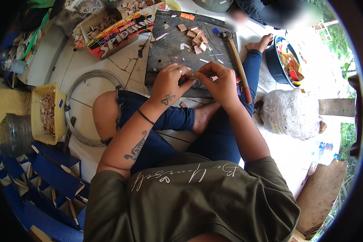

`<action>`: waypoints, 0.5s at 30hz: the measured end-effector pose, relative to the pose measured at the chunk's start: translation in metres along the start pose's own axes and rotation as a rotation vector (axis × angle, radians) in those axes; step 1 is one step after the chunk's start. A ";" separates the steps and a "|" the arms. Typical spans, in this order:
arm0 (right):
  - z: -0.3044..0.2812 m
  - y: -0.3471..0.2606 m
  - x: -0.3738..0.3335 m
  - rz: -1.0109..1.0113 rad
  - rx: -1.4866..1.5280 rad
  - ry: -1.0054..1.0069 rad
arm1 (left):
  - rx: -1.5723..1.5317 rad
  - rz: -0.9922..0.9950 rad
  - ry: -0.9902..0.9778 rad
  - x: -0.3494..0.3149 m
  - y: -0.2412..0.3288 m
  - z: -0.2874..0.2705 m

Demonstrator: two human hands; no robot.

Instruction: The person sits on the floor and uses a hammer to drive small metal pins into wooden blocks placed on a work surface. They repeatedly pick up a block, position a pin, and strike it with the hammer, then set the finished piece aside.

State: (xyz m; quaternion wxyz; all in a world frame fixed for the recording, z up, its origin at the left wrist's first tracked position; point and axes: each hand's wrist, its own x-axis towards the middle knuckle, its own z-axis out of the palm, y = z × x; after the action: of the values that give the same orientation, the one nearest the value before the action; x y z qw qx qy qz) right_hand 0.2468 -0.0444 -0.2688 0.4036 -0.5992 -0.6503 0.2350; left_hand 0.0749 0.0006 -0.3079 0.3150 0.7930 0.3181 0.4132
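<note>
Head view: a small piece (194, 76) is held between both hands, above the near part of the dark board (164, 46). It is pinched by thumb and finger of the left hand (171, 82) on one side and by the right hand (222, 83) on the other. Shape and material can't be told; mostly covered by fingertips. Judged light, probably stiff, easily dropped at that size. Should be taken by opposite ends, fingertips only, light pressure. Loose blocks (198, 39) and thin wires (217, 54) are scattered beyond the hands; hammer (236, 60) is laid along the right side, handle toward the person.
</note>
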 end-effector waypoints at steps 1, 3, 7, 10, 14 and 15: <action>0.000 0.000 0.000 -0.010 -0.001 0.001 | 0.003 0.009 0.004 0.000 0.000 0.000; 0.000 -0.002 0.002 -0.038 -0.008 -0.006 | 0.005 0.019 0.004 0.001 -0.001 0.000; 0.000 -0.007 0.006 -0.052 -0.068 -0.029 | -0.006 0.004 -0.016 0.002 0.002 -0.002; -0.005 -0.011 0.009 0.022 -0.098 -0.112 | -0.031 -0.036 -0.020 0.004 0.006 -0.001; -0.008 -0.011 0.013 -0.056 -0.185 -0.081 | -0.204 -0.104 0.056 0.004 0.010 0.007; -0.009 -0.009 0.012 -0.068 -0.185 -0.058 | -0.192 -0.085 0.069 0.003 0.010 0.008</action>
State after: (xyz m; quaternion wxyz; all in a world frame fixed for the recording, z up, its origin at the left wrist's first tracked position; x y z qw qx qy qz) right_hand 0.2489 -0.0363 -0.2537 0.3353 -0.6046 -0.7004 0.1774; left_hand 0.0854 -0.0047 -0.3023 0.3958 0.7303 0.3208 0.4550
